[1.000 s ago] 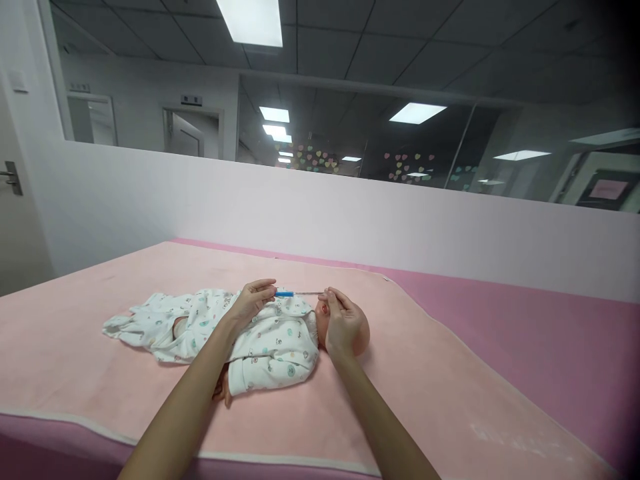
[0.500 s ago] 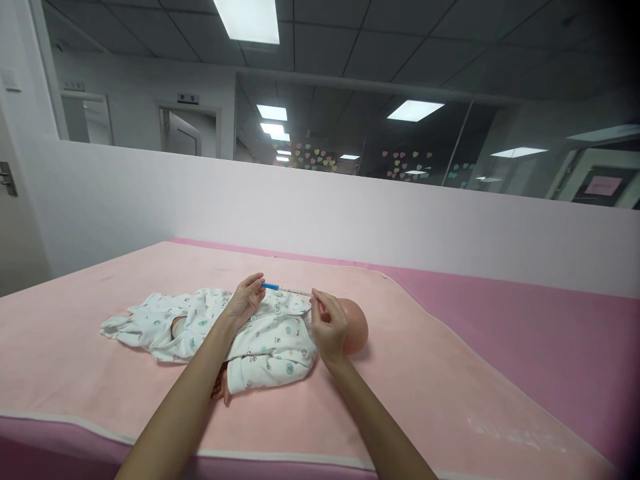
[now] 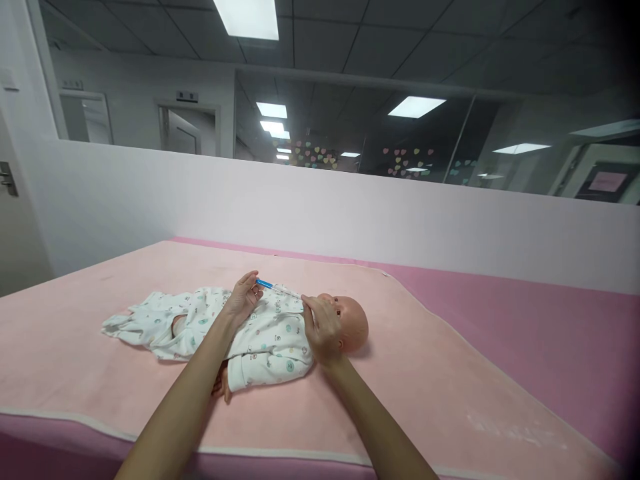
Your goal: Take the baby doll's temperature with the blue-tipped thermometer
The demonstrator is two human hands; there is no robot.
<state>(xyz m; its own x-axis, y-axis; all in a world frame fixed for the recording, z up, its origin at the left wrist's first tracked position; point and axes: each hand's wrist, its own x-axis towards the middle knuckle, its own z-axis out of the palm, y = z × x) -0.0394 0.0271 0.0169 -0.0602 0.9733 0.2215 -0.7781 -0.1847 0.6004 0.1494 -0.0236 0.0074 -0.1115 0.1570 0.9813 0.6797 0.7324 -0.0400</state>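
Note:
A baby doll (image 3: 270, 343) in a white patterned outfit lies on its back, its bald head to the right. Above its chest is a thin clear stick with a blue end, likely a thermometer (image 3: 279, 289). My left hand (image 3: 243, 298) pinches the blue end between thumb and fingertips. At the other, clear end, the fingertips of my right hand (image 3: 323, 327) are closed on the tip, beside the doll's face. That hand covers the doll's chin and part of its cheek.
A peach mat (image 3: 425, 393) with a pale edge covers the pink table surface (image 3: 560, 333). Behind it stands a low white wall (image 3: 350, 213) with glass above. A door with a handle (image 3: 7, 179) is at the far left.
The stick has shifted slightly left and now slopes down to the right. My right hand has moved left, so more of the doll's face shows, including its eyes.

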